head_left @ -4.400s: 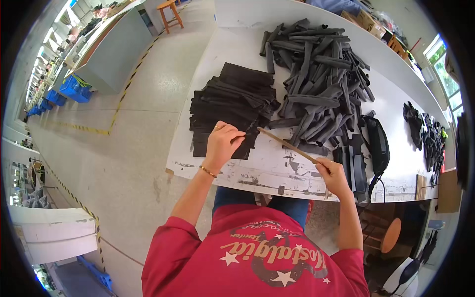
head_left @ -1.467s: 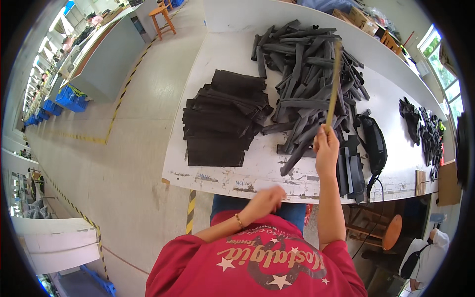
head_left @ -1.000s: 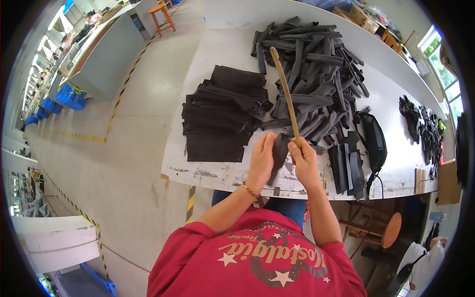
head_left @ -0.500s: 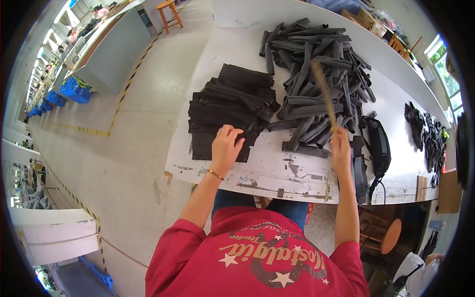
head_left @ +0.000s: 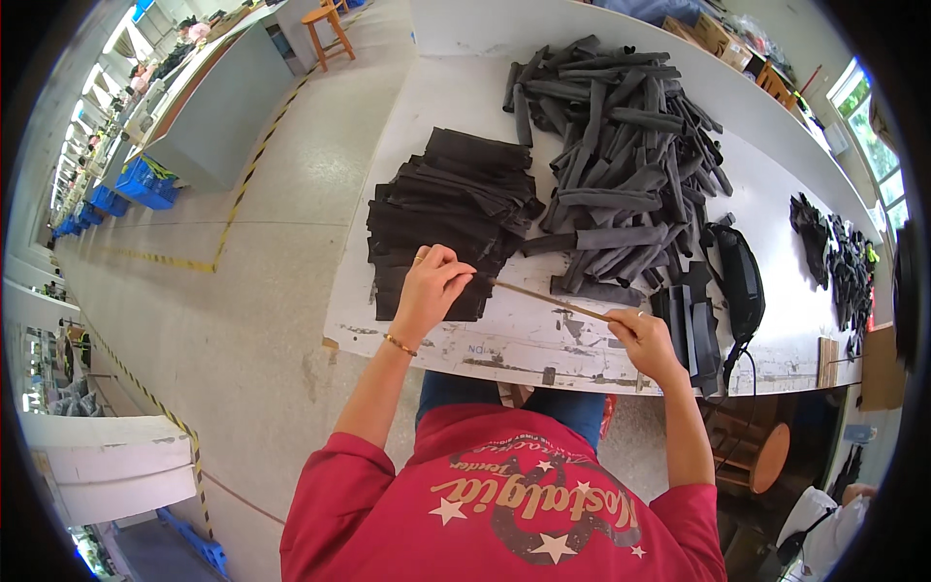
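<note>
My right hand (head_left: 644, 341) is closed round one end of a thin wooden stick (head_left: 553, 298). The stick slants up to the left, its far end close to the fingertips of my left hand (head_left: 433, 289). That left hand pinches thumb against fingers over the near right part of a pile of flat black fabric pieces (head_left: 451, 194); what sits in the pinch is too small to make out. To the right of this pile lies a large heap of dark grey fabric tubes (head_left: 621, 199), several of them pointing toward my right hand.
Beside my right hand lie flat dark strips (head_left: 690, 325) and a black pouch (head_left: 742, 286) with a cord over the table edge. More black pieces (head_left: 839, 257) lie at the far right. A raised white board (head_left: 543, 21) bounds the table's back. A wooden stool (head_left: 766, 458) stands below right.
The stick has swung down from upright over the grey heap to slant toward my left hand. My right hand has moved down and left; my left fingers have closed into a pinch.
</note>
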Demonstrator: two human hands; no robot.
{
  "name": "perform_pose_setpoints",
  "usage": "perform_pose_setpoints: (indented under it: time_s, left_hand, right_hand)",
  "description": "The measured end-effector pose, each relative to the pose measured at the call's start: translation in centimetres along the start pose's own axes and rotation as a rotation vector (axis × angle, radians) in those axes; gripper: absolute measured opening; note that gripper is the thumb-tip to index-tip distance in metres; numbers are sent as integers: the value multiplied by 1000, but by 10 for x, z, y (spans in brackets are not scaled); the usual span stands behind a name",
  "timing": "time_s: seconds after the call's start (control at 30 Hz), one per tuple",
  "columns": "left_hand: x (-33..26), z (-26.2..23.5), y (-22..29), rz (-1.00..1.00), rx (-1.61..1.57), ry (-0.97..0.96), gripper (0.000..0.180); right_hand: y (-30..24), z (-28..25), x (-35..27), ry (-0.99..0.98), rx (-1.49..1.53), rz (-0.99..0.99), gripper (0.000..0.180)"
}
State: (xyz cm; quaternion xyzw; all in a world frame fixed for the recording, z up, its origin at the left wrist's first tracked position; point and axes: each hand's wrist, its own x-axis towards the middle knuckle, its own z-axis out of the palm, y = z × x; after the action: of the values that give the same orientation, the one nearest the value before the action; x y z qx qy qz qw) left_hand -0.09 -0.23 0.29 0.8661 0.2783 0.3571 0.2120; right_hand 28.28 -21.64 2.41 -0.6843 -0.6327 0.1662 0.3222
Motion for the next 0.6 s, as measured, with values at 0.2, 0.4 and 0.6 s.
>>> perform_pose_setpoints:
  time_s: [0.2, 0.4, 0.6]
  left_hand:
    - [2, 20, 60, 175, -38, -83, 12]
    - [-10, 24, 65, -397, -703, 697, 64]
    - [-30, 70, 62, -896, -1833, 532, 25]
  right_hand:
    - [-25, 60, 19, -18, 108, 72, 25]
    - [-41, 109, 4, -39, 597, 282, 24]
    - [-75, 158, 0, 128, 327, 216, 26]
